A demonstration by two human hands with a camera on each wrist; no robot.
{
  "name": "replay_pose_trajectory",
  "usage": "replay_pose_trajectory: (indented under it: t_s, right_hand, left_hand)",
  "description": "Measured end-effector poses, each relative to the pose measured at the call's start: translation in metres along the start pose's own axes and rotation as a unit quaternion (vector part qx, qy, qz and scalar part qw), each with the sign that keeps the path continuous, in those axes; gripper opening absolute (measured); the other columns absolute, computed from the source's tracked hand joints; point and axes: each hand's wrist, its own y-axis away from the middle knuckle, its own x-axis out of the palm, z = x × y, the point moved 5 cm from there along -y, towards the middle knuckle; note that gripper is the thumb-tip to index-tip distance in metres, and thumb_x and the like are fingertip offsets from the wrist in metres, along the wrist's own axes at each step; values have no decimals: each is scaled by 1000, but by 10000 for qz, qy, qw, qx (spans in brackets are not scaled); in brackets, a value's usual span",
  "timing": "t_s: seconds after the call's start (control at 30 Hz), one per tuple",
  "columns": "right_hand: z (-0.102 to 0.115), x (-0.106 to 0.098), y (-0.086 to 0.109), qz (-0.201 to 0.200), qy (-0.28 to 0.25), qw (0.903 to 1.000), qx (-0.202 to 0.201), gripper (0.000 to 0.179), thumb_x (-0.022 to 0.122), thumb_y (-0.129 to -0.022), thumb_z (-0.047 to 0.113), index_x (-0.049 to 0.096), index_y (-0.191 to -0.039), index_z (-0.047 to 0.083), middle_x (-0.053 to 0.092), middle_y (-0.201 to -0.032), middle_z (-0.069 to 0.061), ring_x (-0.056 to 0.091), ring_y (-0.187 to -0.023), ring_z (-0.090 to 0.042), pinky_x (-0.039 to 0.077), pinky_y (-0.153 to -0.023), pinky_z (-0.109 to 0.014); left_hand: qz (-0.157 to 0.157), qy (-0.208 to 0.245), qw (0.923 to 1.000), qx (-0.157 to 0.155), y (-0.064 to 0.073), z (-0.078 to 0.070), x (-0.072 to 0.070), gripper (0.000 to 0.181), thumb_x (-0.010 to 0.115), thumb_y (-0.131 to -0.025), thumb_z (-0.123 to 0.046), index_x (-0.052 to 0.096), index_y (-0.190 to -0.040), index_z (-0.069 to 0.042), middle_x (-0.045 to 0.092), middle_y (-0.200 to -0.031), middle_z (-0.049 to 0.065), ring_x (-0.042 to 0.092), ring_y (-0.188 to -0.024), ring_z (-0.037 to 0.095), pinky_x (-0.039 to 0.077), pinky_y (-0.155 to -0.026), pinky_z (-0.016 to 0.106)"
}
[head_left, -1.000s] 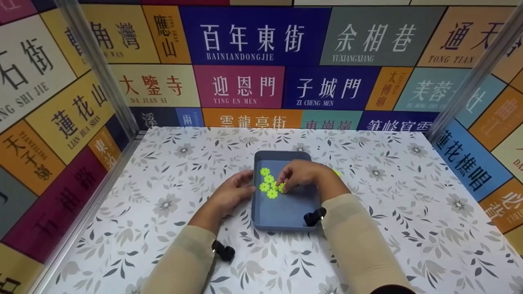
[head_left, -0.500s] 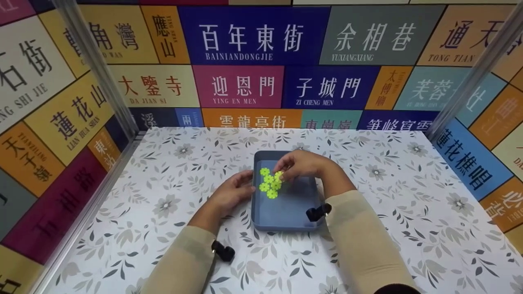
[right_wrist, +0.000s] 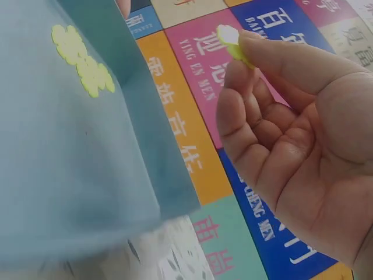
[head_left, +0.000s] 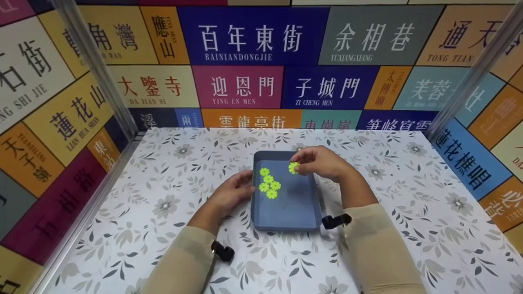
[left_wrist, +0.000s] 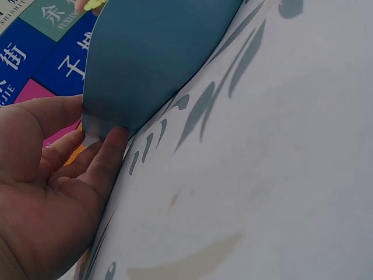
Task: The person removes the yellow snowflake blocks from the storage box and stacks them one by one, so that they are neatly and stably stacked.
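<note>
A grey-blue rectangular tray [head_left: 286, 210] lies on the table with several yellow-green flower-shaped pieces [head_left: 268, 179] clustered in its left half. My right hand [head_left: 318, 162] is over the tray's far right part and pinches one more flower-shaped piece [head_left: 293, 168] between thumb and index finger. In the right wrist view that piece [right_wrist: 232, 42] stands at the fingertips, the other fingers curling below. On the tray's left side, my left hand [head_left: 229, 194] touches the outer wall with relaxed fingers. The left wrist view shows its fingertips [left_wrist: 118, 137] against the tray wall [left_wrist: 140, 64].
A white table [head_left: 171, 171] with a leaf and flower print surrounds the tray. Colourful panels with lettering [head_left: 253, 34] stand at the back and both sides, with clear-edged posts [head_left: 102, 73] at the corners. A black wrist camera [head_left: 222, 250] sits at each sleeve.
My right hand has moved from the flower cluster rightward and up, carrying one flower-shaped piece away from the others. The left hand has stayed at the tray's left wall.
</note>
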Motion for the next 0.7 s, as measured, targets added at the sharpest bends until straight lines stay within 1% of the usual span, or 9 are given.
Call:
replay_pose_trajectory:
  t_s: [0.13,0.17,0.23,0.37,0.57,0.63,0.7]
  right_hand:
    - [-6,-13,13,-470,-183,9987,58,32,79,-97,20,75,-127,9,73,-114,-7,75,-98,-19,65,-96,-44]
    - [-7,-15,16,-578,-219,9981,76,33,79,-97,20,74,-128,8,73,-116,-6,75,-99,-19,64,-97,-43]
    - [-11,-21,20,-731,-317,9968,98,37,78,-98,19,73,-132,6,74,-117,-6,76,-101,-19,64,-95,-38]
    - [-21,-31,26,-889,-353,9953,162,37,75,-101,22,72,-135,8,76,-115,-1,74,-103,-19,62,-92,-30]
    - [-44,-47,33,-1059,-386,9929,391,38,69,-105,26,69,-139,9,74,-110,1,70,-98,-17,60,-96,-40]
    - [-54,-52,35,-1175,-474,9907,494,40,69,-105,27,68,-140,7,74,-111,2,69,-98,-16,61,-97,-41]
    - [-64,-56,37,-1276,-562,9887,553,42,69,-105,26,66,-141,4,73,-113,4,69,-99,-14,62,-97,-39]
  left_hand:
    - [19,-37,10000,3,1,0,0,67,69,-98,-3,46,-161,-7,47,-167,15,51,-151,32,53,-117,40]
    - [30,-37,10000,-4,1,0,0,67,68,-98,-3,45,-161,-8,47,-167,15,51,-151,32,53,-116,40]
    - [41,-29,10000,-28,1,0,0,67,68,-99,-3,44,-162,-8,47,-167,14,51,-151,31,53,-115,39]
    - [15,-54,10000,-48,0,1,-1,67,68,-99,-4,45,-162,-9,47,-168,13,51,-151,31,53,-115,40]
    - [-38,-119,9999,-80,1,0,0,66,68,-99,-4,46,-161,-9,48,-167,12,51,-152,30,51,-119,42]
    - [-30,-98,9999,-88,1,-1,1,67,68,-99,-3,46,-161,-9,48,-167,12,50,-152,30,50,-120,43]
    - [-23,-65,9999,-82,2,-1,1,67,68,-98,-3,45,-161,-9,47,-168,12,49,-153,30,50,-121,43]
